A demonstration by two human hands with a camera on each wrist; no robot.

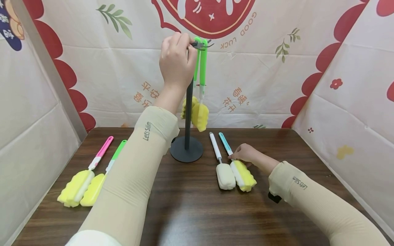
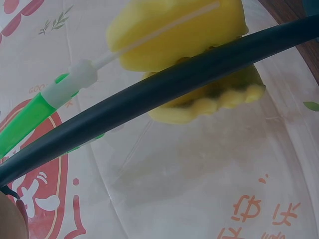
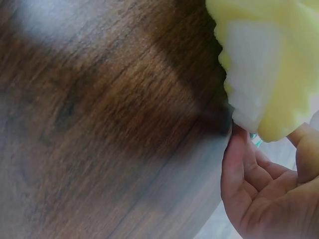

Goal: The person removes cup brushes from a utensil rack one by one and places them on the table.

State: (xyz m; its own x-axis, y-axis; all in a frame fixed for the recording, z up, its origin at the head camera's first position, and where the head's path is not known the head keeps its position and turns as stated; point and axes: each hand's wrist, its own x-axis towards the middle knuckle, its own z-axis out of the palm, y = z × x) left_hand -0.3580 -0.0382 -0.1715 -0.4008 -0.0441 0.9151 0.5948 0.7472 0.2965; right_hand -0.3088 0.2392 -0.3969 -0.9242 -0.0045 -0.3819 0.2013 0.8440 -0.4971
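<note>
My left hand grips the top of a black hook stand, fingers curled beside its hooks. Two green-handled sponge brushes hang from those hooks, their yellow sponge heads low beside the pole. In the left wrist view, the dark pole crosses in front of a yellow sponge head. On the table, my right hand pinches a blue-handled sponge brush at its neck, just above the yellow and white head. The right wrist view has the fingers at the base of that sponge head.
A white sponge brush lies immediately left of the blue-handled one. At the table's left lie a pink-handled sponge brush and a green-handled one, the latter partly behind my left arm. A printed cloth forms the backdrop.
</note>
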